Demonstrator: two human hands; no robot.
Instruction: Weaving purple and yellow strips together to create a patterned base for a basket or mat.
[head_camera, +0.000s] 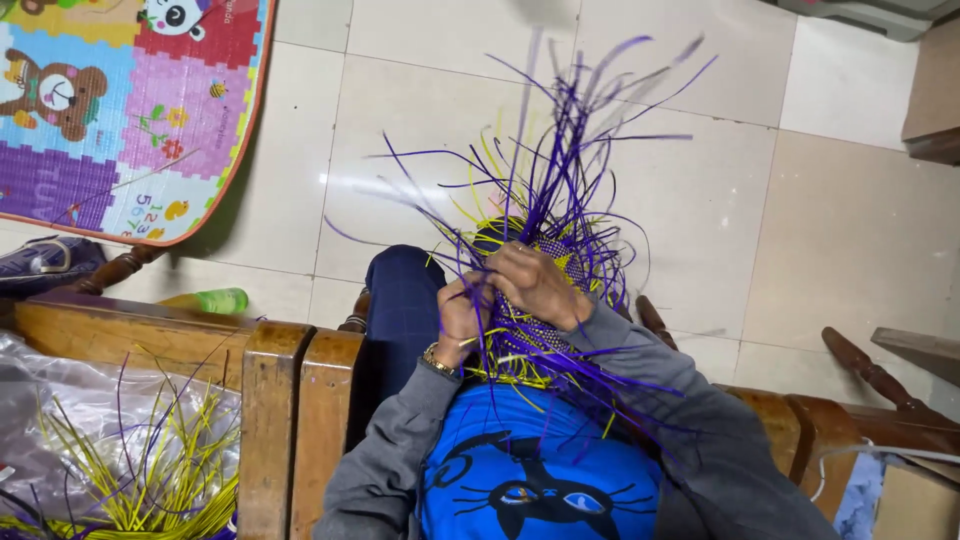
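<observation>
Currently, you sit on a brown wooden bench, with a half-woven purple-and-yellow strip basket on your lap, loose strands fanning upward. Your right hand lies curled over its top, gripping strands. Your left hand is closed, pinching strips at its side. Spare yellow strips lie left.

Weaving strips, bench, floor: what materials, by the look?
Purple and yellow strips: thin, flat and springy, evenly coloured; likely plastic or dyed fibre, the view leaves it open. Both hands, left hand and right hand, grip the woven piece. Bench: wood, brown, glossy varnish with visible grain. Floor: pale glazed tile, shiny, with grout lines.
</observation>
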